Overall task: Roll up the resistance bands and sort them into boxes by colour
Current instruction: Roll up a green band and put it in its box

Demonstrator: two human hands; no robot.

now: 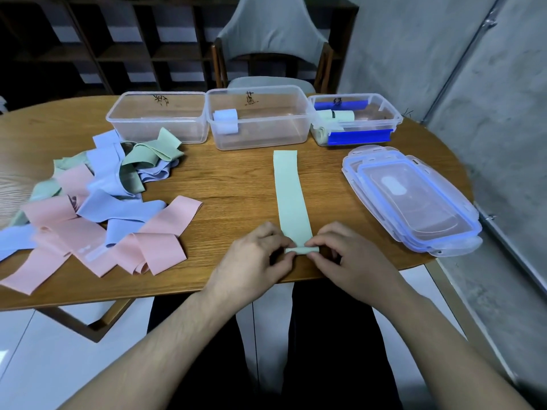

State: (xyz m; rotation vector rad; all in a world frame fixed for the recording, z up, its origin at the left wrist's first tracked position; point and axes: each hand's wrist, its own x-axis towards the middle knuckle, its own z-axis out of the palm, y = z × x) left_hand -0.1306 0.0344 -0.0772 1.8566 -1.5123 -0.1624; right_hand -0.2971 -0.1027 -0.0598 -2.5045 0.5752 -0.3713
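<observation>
Green band (291, 196) pinched between both hands (302, 255)

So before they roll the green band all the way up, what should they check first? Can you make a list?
1. Both hands on the rolled end: left hand and right hand pinch the near end of the green band. Ok.
2. Band lies flat and straight on the table. Ok.
3. Roll started evenly: cannot tell, fingers hide part of it.
4. Path ahead clear up to the boxes. Ok.
5. Green box open, lid off, with green rolls already inside. Ok.
6. Room left in that box: cannot tell.
</observation>
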